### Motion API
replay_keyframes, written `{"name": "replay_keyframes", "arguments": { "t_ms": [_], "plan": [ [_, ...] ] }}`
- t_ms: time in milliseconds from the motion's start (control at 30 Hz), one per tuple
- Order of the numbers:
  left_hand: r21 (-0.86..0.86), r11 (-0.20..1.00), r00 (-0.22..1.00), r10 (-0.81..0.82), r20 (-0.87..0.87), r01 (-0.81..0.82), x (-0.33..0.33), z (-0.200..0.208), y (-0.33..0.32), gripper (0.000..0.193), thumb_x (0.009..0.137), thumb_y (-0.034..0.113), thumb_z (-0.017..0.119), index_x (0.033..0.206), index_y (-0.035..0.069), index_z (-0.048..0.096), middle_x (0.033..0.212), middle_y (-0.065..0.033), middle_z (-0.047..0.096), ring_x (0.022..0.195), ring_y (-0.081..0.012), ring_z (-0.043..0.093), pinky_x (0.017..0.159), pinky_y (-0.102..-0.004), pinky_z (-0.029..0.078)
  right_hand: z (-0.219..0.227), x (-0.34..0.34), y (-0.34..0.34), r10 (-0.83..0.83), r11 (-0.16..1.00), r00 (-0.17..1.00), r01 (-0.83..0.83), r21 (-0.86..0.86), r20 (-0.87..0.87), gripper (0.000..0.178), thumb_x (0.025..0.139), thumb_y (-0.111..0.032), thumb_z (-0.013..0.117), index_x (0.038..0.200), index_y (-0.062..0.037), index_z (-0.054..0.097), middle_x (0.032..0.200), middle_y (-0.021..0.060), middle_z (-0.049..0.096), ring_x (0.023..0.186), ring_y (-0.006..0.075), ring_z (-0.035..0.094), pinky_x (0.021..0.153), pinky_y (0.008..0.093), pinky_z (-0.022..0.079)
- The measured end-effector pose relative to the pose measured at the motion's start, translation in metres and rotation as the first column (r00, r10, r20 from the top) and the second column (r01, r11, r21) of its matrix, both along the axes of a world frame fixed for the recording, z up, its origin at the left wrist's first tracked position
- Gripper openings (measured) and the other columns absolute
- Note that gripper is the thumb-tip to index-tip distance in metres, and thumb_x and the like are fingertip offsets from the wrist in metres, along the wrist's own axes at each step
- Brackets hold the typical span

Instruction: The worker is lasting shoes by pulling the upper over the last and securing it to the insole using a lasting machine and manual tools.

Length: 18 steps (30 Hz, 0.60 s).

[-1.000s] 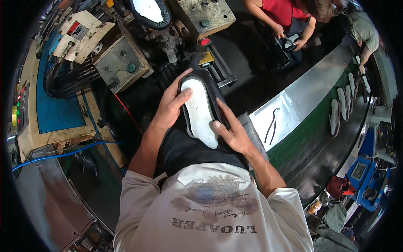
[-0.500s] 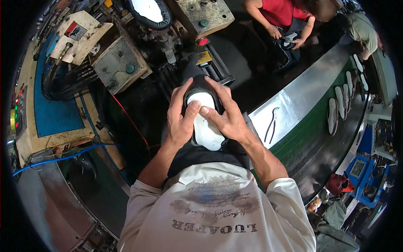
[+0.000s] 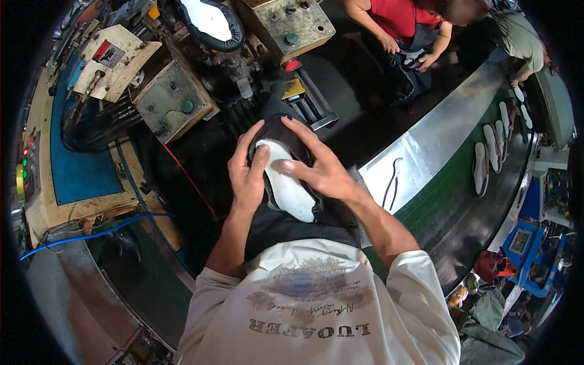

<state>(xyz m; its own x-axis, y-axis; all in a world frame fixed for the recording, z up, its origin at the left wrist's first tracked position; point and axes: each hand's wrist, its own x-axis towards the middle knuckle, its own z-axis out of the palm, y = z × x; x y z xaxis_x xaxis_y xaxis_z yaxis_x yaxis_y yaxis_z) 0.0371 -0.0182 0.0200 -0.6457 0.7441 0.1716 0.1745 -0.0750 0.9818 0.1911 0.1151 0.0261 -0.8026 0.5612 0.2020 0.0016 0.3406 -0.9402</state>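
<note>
Presumably for steadiness, both hands [image 3: 247,182] [image 3: 330,175] pinch the shoe [image 3: 281,184] mid-frame, thumbs on its white sole [image 3: 296,205], fingers round its black upper [image 3: 277,126].

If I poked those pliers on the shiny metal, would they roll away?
Probably not: the pliers lie spread like a narrow V, so rolling seems unlikely. They might slide, because the metal strip looks smooth. They look slim, so they're probably not very heavy.
</note>
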Motion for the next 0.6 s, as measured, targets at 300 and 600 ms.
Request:
{"name": "replay_keyframes", "arguments": {
  "t_ms": [300, 600],
  "plan": [
    [0.15, 0.974, 0.869, -0.219, 0.443, 0.169, -0.01, -0.014, -0.002, 0.059, 0.109, 0.026, 0.069, 0.158, -0.003, 0.053, 0.138, -0.0133, 0.07, 0.121, -0.0182, 0.066, 0.111, -0.0315, 0.049, 0.0, 0.002, 0.039, 0.309, 0.891, 0.948, -0.315, -0.328, -0.072, 0.108, 0.093, -0.043, 0.088, 0.176, -0.0132, 0.025, 0.177, 0.0178, 0.035, 0.163, 0.0328, 0.032, 0.133, 0.0454, 0.027],
    [-0.084, 0.996, 0.955, -0.013, 0.297, 0.04, 0.004, -0.021, 0.017, 0.048, 0.111, 0.017, 0.066, 0.155, 0.0, 0.059, 0.144, -0.0138, 0.068, 0.124, -0.0177, 0.063, 0.11, -0.0335, 0.05, -0.013, -0.015, 0.03, 0.18, 0.982, 0.975, -0.17, -0.085, 0.127, 0.077, 0.102, -0.023, 0.077, 0.168, -0.0075, 0.041, 0.159, 0.0192, 0.053, 0.144, 0.0273, 0.053, 0.122, 0.0404, 0.041]
  ]
}}
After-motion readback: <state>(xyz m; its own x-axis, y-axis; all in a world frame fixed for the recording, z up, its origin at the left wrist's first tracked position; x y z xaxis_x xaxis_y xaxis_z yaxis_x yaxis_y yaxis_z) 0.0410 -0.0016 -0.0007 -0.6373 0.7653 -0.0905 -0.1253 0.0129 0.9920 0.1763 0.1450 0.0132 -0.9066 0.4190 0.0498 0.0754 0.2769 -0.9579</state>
